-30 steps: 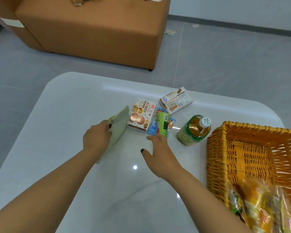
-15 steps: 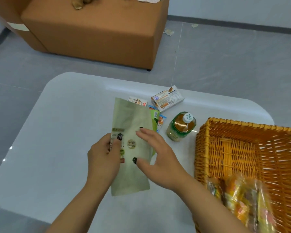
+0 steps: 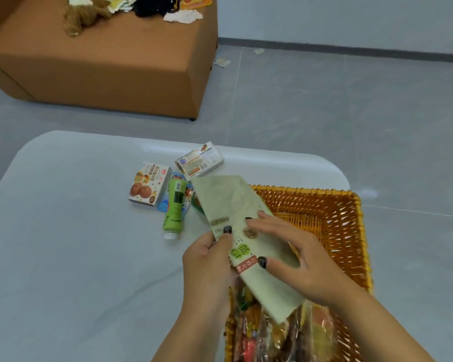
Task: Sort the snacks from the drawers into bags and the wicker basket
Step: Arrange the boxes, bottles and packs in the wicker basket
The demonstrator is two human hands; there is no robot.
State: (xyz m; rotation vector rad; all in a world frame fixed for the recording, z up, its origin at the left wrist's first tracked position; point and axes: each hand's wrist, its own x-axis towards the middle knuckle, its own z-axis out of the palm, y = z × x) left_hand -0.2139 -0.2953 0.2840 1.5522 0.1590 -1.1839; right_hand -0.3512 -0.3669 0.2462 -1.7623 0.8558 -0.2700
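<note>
Shifted right since half a sec ago: pale green packet (image 3: 236, 205) now over the near-left corner of the wicker basket (image 3: 324, 205), not over bare counter (image 3: 63, 257) anymore. Same two-hand hold as before, tilted w/ its top end up toward frame center and its lower corner hanging above the wrapped snacks (image 3: 272, 335) inside the basket.

Left hand (image 3: 207, 267) gripping the packet's left edge, thumb pressed on the printed front, fingers curled behind. Right hand (image 3: 296, 257) spread over the packet's right side, thumb on the red label, fingertips resting flat higher up on the front. Gripping btw thumb and fingers, looks like, tho can't see underneath.

Still on the counter, center of frame: cookie box (image 3: 148, 185) w/ biscuit pics, lying flat; green bottle (image 3: 175, 207) on its side just right of it, cap end toward the bottom of the frame, resting on a blue pouch (image 3: 165, 205) that peeks out beneath. White carton (image 3: 199, 163) a bit further up, just above the packet's top end.

Basket at right of frame, orange-brown weave, far half showing bare bottom, near end full of shiny orange and red wrappers.

Upper left: brown sofa block (image 3: 102, 74) on the grey floor (image 3: 324, 113), w/ a plush toy (image 3: 81, 14) and some cloth bits on top.
</note>
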